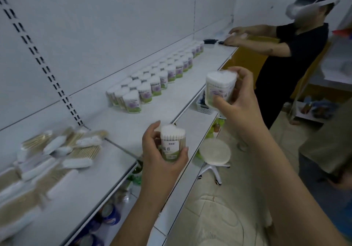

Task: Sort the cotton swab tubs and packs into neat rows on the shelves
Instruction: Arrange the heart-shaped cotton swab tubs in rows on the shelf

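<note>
While you stand before the white shelf (118, 123), your left hand (162, 158) grips one cotton swab tub (172, 143) upright, fingers (150, 137) curled round its left side and thumb across its lower label, just off the shelf's front edge. Your right hand (242, 101) holds a second tub (221, 89) higher, beyond the front edge and over the lower shelf (190, 135), fingers wrapped round its right side, thumb on its front. Rows of matching tubs (158, 80) run along the shelf toward its far right end, well back from the front edge. Loose swab packs (53, 156) lie jumbled at the left end. At the far right end, another person (297, 55) reaches onto the shelf with both hands. A round white stool (214, 153) stands on the floor below.
</note>
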`<state>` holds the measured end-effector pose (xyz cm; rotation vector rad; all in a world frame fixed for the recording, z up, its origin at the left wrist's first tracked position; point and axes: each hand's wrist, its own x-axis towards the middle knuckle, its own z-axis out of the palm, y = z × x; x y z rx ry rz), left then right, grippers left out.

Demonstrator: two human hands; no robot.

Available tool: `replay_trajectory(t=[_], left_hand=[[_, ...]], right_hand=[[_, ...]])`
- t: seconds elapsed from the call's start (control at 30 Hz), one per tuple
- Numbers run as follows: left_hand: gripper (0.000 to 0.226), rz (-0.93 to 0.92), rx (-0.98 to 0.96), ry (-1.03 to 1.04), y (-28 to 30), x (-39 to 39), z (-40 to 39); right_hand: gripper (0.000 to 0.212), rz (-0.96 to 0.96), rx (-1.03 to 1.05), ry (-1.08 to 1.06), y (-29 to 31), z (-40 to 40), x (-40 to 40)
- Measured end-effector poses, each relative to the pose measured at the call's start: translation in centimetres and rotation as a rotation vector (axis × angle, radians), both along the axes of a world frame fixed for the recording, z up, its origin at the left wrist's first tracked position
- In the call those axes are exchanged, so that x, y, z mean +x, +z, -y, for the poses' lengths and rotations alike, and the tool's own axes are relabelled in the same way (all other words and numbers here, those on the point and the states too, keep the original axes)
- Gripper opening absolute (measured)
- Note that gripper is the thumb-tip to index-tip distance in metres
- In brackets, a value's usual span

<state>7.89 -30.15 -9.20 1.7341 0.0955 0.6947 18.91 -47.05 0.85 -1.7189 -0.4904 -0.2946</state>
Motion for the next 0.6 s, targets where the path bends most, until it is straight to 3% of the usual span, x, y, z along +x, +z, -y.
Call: replay_trajectory(t=[0.13, 0.33, 0.6], left_hand=[[0.072, 0.028, 0.065, 0.026, 0.8, 8.0, -0.1], [0.040, 0.023, -0.069, -0.076, 3.7, 18.9, 0.2], [0.034, -0.004, -0.032, -0.104, 6.6, 29.7, 0.1]], right_hand=[[0.058, 0.007, -0.013, -0.009, -0.5, -0.7, 6.8], [0.057, 0.020, 0.026, -0.026, 1.0, -2.1, 16.8], [0.053, 0.015, 0.155, -0.041, 1.1, -2.9, 28.7]])
